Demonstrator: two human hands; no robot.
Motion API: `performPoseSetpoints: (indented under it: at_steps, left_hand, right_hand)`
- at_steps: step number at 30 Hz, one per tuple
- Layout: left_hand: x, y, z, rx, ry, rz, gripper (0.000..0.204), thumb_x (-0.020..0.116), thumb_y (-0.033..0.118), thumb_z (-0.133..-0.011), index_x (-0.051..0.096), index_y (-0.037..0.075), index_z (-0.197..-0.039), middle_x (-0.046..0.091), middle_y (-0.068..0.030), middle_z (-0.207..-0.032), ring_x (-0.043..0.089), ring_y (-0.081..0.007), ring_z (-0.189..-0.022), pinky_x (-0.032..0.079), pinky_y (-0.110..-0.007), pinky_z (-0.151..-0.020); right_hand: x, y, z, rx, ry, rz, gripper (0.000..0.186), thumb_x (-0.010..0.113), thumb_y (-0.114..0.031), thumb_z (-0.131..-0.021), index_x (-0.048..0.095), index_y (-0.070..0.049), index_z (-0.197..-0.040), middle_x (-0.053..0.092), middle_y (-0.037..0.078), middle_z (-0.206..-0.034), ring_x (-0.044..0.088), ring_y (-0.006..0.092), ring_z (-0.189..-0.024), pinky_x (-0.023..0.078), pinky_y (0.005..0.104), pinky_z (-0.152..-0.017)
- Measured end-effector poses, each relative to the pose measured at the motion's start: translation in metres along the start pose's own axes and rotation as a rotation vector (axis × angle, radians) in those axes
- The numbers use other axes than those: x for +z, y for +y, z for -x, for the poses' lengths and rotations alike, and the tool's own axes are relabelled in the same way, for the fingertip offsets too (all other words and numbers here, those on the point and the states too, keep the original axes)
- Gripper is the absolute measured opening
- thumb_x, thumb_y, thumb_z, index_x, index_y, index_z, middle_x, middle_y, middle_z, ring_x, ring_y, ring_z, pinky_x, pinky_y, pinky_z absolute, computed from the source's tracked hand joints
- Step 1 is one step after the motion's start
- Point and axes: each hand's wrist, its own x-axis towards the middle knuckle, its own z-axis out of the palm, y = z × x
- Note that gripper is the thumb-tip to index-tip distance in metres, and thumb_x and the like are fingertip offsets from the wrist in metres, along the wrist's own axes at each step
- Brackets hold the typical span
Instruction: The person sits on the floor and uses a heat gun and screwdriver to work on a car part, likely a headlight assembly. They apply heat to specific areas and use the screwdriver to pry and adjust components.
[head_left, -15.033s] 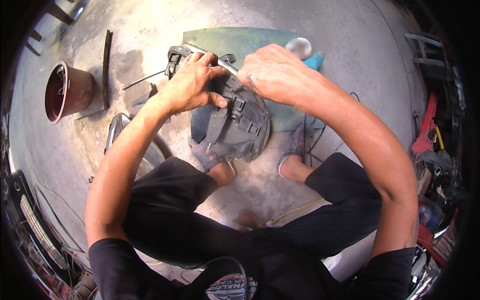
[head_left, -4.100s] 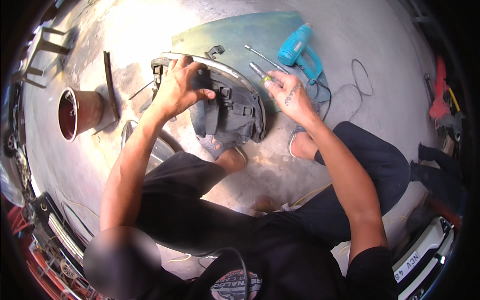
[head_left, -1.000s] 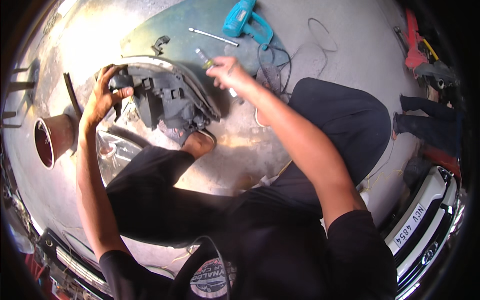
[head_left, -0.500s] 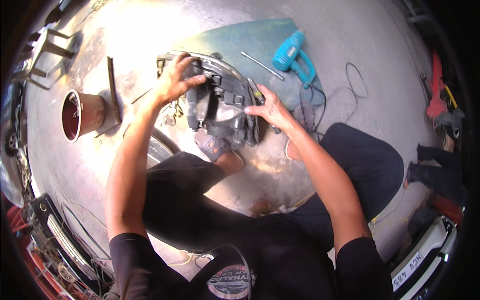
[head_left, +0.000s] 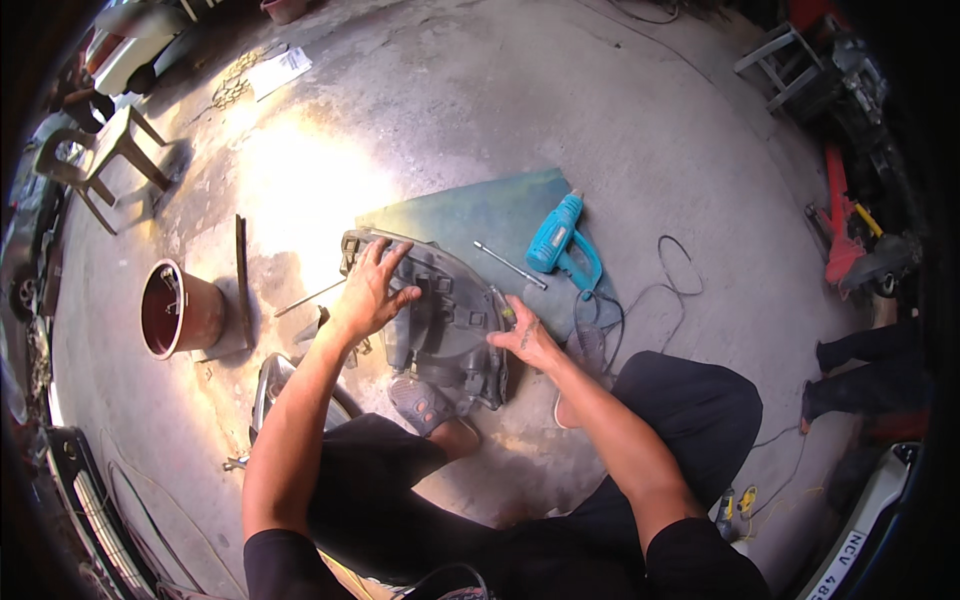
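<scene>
A black car headlight, its back side with clips and ribs facing up, is between my hands and just beyond my sandalled foot. My left hand grips its far left part, fingers over the upper edge and thumb spread toward the middle. On the opposite side my right hand holds the right edge, its thumb on the housing. Behind the headlight lies a greenish sheet. On that sheet rest a long metal tool shaft and a teal heat gun.
A brown bucket stands at the left near a dark metal bar. Beside my left leg is a clear lamp part. The heat gun's cord loops to the right. Farther off are a plastic chair and a red jack.
My view has tilted up, so everything sits lower in the picture. The headlight has turned a little, its back showing more flatly. Both hands stay on it.
</scene>
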Motion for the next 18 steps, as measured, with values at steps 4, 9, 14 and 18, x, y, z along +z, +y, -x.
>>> performPoseSetpoints:
  at_steps: [4,9,14,18]
  left_hand:
    - [-0.041,0.053,0.022,0.125,-0.087,0.082,0.072,0.077,0.041,-0.093,0.050,0.011,-0.152,0.042,-0.0306,-0.157,0.049,-0.0492,-0.139,0.045,-0.052,-0.115]
    - [-0.077,0.145,0.087,0.298,-0.190,0.051,0.067,0.075,0.037,-0.094,0.051,0.009,-0.150,0.051,-0.0257,-0.149,0.049,-0.0450,-0.140,0.042,-0.051,-0.116]
    - [-0.039,0.143,0.128,0.135,-0.556,0.260,0.068,0.076,0.039,-0.092,0.053,0.007,-0.147,0.060,-0.0201,-0.134,0.058,-0.0405,-0.128,0.047,-0.051,-0.108]
    - [-0.028,0.138,0.111,0.053,-0.536,-0.032,0.063,0.078,0.033,-0.089,0.057,0.006,-0.142,0.066,-0.0171,-0.119,0.064,-0.0387,-0.117,0.050,-0.050,-0.101]
  right_hand:
    - [-0.016,0.003,-0.013,0.044,-0.049,-0.146,0.066,0.079,-0.021,-0.076,0.057,0.000,-0.134,0.070,0.017,-0.111,0.066,0.0275,-0.106,0.050,0.0391,-0.098]
    - [-0.031,0.035,-0.029,0.187,-0.054,-0.168,0.068,0.081,-0.022,-0.075,0.059,0.001,-0.134,0.069,0.013,-0.108,0.065,0.0259,-0.101,0.052,0.0378,-0.093]
    - [-0.031,0.067,-0.041,0.273,-0.117,-0.297,0.051,0.077,-0.016,-0.081,0.060,-0.003,-0.127,0.062,0.000,-0.083,0.055,0.0085,-0.063,0.041,0.0259,-0.049]
    - [-0.041,0.086,-0.040,0.368,-0.121,-0.267,0.037,0.077,-0.019,-0.081,0.063,-0.004,-0.112,0.061,-0.001,-0.078,0.056,0.0101,-0.063,0.042,0.0273,-0.050]
